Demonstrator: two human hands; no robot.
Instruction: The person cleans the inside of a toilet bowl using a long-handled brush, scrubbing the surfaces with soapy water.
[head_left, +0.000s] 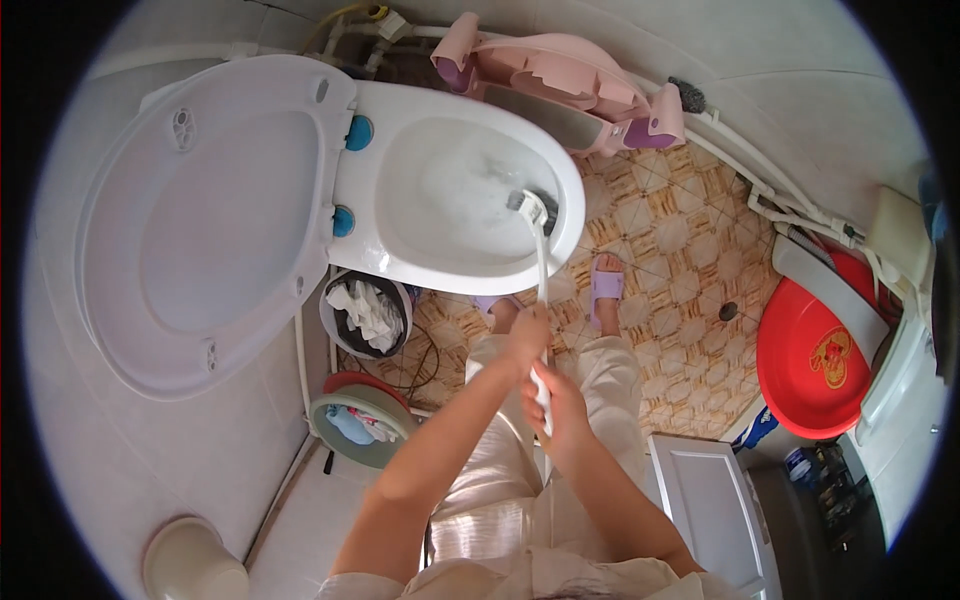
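A white toilet brush (543, 262) slants down into the bowl of a white toilet (457, 161). Its bristled head (532, 208) rests against the inner wall near the front rim. My left hand (529, 334) grips the handle partway up, and my right hand (556, 405) is closed around its upper end. The seat and lid (232, 217) are raised and lean back to the left. Some of the brush's dark bristles are hidden behind its white head.
A trash bin (405, 296) with crumpled paper stands beside the toilet, and a green basin (375, 454) with cloths lies nearer. A pink folded plastic seat (555, 67) leans behind the bowl. At right are a red basin (799, 356) and a floor drain (728, 310). Pipes (727, 154) run along the wall.
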